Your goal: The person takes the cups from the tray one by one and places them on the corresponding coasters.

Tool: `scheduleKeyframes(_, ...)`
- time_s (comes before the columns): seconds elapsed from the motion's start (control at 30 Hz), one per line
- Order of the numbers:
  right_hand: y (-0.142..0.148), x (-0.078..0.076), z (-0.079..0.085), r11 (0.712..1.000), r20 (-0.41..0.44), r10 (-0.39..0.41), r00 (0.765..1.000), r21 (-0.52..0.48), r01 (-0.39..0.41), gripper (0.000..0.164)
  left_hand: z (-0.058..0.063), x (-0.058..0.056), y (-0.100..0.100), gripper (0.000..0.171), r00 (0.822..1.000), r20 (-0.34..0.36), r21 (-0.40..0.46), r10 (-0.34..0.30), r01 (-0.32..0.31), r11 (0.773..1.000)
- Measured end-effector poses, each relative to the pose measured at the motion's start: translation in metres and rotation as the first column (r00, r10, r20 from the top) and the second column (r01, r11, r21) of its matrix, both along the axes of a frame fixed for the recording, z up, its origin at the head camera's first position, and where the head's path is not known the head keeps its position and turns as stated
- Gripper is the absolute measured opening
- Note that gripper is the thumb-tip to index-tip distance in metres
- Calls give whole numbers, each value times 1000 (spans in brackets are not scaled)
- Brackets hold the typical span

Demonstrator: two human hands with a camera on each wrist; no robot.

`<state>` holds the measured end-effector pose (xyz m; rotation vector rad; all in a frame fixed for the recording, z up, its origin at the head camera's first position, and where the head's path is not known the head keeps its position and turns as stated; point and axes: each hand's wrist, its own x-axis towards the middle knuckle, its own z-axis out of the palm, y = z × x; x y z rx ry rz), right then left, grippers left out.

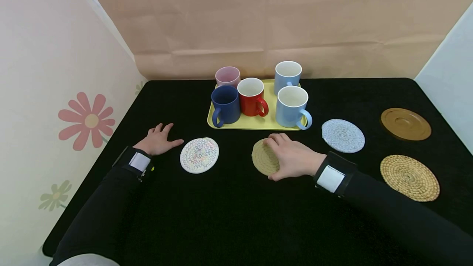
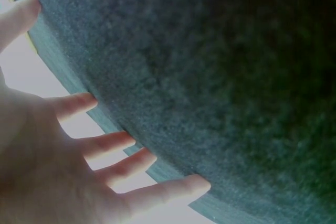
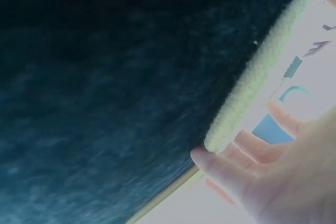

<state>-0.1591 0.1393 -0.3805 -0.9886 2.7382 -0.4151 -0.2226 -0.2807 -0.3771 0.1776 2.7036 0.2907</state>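
A round beige-green woven coaster (image 1: 262, 160) lies at mid-table in front of the tray. My right hand (image 1: 294, 158) spans it and grips its edge, thumb at the near side and fingers at the far side. The right wrist view shows the coaster's thick pale rim (image 3: 260, 72) between thumb and fingertips. To the left, my left hand (image 1: 157, 140) rests on the black table with its fingers spread, holding nothing. Beside its thumb lies a white coaster (image 1: 199, 155) with a multicoloured pattern. In the left wrist view the left hand (image 2: 68, 150) has straight, parted fingers.
A yellow tray (image 1: 269, 97) at the back carries a pink mug (image 1: 228, 77), a dark blue mug (image 1: 228, 108), a red mug (image 1: 248, 104) and two light blue mugs (image 1: 290, 112). On the right lie a speckled coaster (image 1: 343, 136), a brown disc (image 1: 405, 124) and a straw coaster (image 1: 410, 178).
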Motion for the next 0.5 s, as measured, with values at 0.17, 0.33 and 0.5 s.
scheduleKeyframes(0.17, -9, -4, 2, 1000, 7, 22, 1000, 1, -22, 95, 1, 0, 0, 89, 1000, 1, 5, -1, 1, 1000)
scheduleKeyframes(0.33, -19, -6, 2, 999, 13, 43, 999, -5, -43, 95, 2, 0, 0, 89, 1000, 4, 9, -3, 3, 1000)
scheduleKeyframes(0.5, -31, -5, 1, 998, 14, 70, 997, -4, -70, 93, 1, 0, 0, 90, 1000, 5, 5, -8, 8, 1000)
